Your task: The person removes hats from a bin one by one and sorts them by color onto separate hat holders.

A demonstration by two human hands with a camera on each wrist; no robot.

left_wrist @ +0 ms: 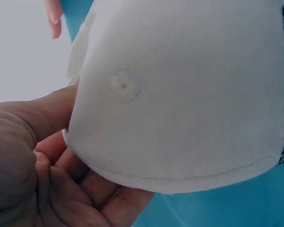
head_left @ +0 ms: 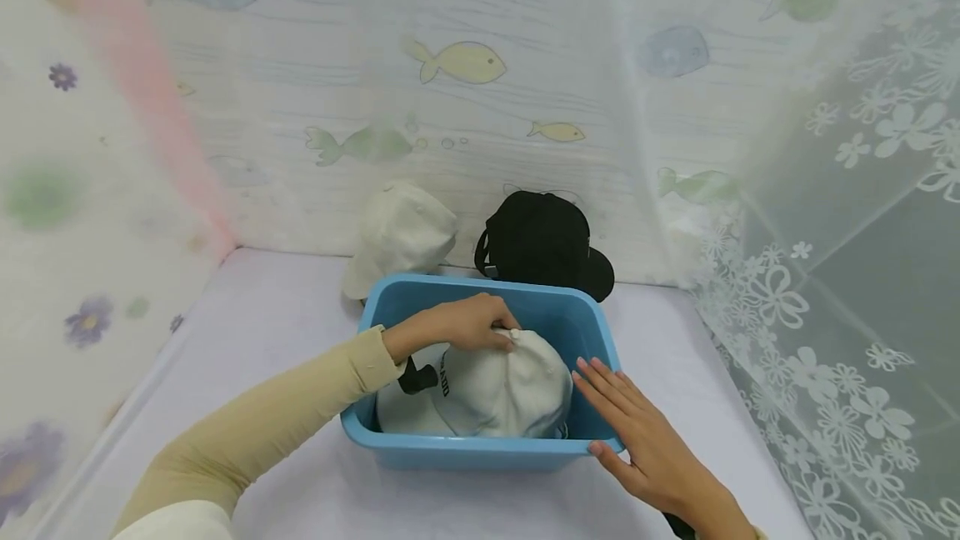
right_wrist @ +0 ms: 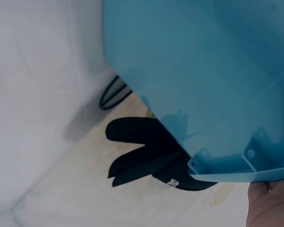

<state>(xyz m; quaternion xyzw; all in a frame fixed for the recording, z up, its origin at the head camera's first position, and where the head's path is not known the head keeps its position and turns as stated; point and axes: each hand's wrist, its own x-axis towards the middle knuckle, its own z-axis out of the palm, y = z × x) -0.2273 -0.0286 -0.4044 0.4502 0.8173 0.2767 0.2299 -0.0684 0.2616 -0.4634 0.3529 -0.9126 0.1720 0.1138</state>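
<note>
A white cap (head_left: 517,382) with dark lettering lies in a blue plastic bin (head_left: 480,444), its brim toward the left. My left hand (head_left: 476,323) reaches into the bin and pinches the cap's upper edge. In the left wrist view, the left hand (left_wrist: 61,175) has its thumb on one side of the white fabric (left_wrist: 180,104) and its fingers beneath the hem. My right hand (head_left: 645,432) lies at the bin's right front corner, touching the rim with fingers straight. Only part of the right hand (right_wrist: 272,203) shows below the bin rim (right_wrist: 241,177) in the right wrist view.
Behind the bin, another white cap (head_left: 405,227) and a black cap (head_left: 536,240) stand against the fish-printed curtain (head_left: 465,107). A white cloth (head_left: 292,307) covers the surface under the bin. Sheer flowered netting (head_left: 840,357) hangs at the right.
</note>
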